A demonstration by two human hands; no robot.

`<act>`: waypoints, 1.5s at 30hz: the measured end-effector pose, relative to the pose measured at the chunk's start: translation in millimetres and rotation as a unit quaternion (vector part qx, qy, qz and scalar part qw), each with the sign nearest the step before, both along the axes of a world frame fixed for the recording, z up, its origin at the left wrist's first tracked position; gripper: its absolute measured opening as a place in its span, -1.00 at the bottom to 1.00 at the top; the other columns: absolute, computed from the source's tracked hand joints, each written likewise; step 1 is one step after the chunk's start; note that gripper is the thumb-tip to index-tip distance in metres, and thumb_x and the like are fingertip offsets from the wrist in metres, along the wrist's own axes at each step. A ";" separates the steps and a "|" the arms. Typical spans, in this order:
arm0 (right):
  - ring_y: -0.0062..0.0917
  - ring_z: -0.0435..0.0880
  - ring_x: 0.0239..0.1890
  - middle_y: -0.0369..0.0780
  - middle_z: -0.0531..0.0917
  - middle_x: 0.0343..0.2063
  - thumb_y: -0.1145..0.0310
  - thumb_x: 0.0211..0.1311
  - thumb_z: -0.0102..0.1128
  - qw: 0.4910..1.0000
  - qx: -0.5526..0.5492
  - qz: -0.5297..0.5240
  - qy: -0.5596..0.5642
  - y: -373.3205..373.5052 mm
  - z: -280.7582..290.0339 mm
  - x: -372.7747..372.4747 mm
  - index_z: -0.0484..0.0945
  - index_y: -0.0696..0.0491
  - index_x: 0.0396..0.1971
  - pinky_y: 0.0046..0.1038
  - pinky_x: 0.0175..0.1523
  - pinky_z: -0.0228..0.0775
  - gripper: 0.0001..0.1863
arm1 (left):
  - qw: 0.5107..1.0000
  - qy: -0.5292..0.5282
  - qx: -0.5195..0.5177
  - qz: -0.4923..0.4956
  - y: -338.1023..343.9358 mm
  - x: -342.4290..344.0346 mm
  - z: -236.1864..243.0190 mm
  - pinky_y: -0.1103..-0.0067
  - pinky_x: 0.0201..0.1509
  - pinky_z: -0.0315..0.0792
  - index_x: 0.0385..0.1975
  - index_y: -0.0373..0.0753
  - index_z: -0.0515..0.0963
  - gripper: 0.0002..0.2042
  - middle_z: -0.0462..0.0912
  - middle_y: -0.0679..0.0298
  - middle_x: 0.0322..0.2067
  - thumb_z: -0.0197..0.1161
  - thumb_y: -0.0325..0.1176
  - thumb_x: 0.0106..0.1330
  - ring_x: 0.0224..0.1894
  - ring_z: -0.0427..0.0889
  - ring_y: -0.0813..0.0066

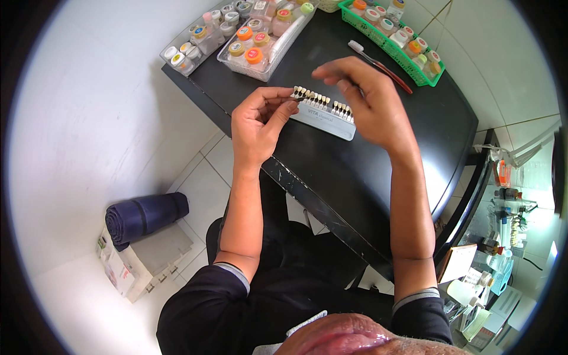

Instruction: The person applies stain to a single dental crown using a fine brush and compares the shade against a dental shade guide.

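Observation:
A tooth shade guide (322, 119), a pale grey holder with a row of tooth-coloured tabs, lies on the black table (331, 163). There is a gap in its row of tabs. My left hand (259, 121) is at the guide's left end, thumb and fingers pinched on a small dark-stemmed shade tab (303, 99); the fingers partly hide it. Over the guide's right end, my right hand (370, 100) hovers with fingers stretched out and apart, slightly blurred, holding nothing that I can see. It covers part of that end.
Beyond the hands lies a toothbrush (381, 66) with a red handle. Clear plastic trays (260, 74) of capped jars stand at the back left, and a green basket (390, 50) of jars at the back right. A rolled dark blue mat (148, 216) is at lower left.

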State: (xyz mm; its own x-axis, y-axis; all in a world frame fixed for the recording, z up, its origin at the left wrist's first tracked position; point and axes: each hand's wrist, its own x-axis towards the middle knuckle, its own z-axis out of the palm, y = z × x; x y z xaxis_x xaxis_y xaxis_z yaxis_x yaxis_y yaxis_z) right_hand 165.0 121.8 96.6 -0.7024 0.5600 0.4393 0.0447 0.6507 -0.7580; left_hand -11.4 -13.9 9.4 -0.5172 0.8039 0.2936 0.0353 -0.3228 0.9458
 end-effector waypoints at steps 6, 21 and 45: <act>-0.21 0.84 -0.10 -0.11 0.82 -0.15 0.76 0.19 0.38 0.995 0.055 0.060 -0.064 -1.6 -8.6 -3.3 0.79 0.15 -0.11 -0.26 0.03 0.70 -0.70 | 1.000 -0.001 0.012 -0.005 -1.0 1.6 2.3 0.60 0.06 0.72 0.09 -0.41 0.72 -0.79 0.89 0.18 -0.12 0.45 -0.60 0.52 -0.09 0.87 0.52; -0.37 0.67 -0.41 -0.13 0.84 -0.35 0.46 0.35 0.49 0.995 0.032 -0.079 -0.058 18.1 -7.8 11.2 0.84 0.12 -0.12 -0.39 -0.25 0.49 -0.84 | 0.996 0.073 -0.057 0.019 -1.4 -1.0 2.6 0.54 0.11 0.65 0.19 -0.34 0.69 -0.62 0.85 0.18 -0.05 0.58 -0.49 0.42 -0.01 0.78 0.49; 0.12 0.79 -0.15 0.12 0.81 -0.26 0.44 0.47 0.36 0.963 -0.046 -0.095 -0.249 33.2 -27.2 14.5 0.81 0.22 -0.04 -0.02 0.00 0.59 -0.79 | 0.913 0.369 -0.166 0.051 3.8 14.0 14.0 0.26 0.44 0.53 0.42 -0.24 0.53 -0.09 0.71 0.10 0.16 0.82 -0.37 -0.04 0.27 0.63 0.07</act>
State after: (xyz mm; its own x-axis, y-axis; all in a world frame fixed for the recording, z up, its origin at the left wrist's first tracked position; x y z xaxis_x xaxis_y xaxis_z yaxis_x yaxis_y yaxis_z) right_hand 179.5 154.9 69.3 -0.6938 0.7199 0.0177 0.5288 0.5260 -0.6661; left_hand 2.6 -10.2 23.4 -0.3538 0.8705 0.3423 0.7171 0.0174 0.6968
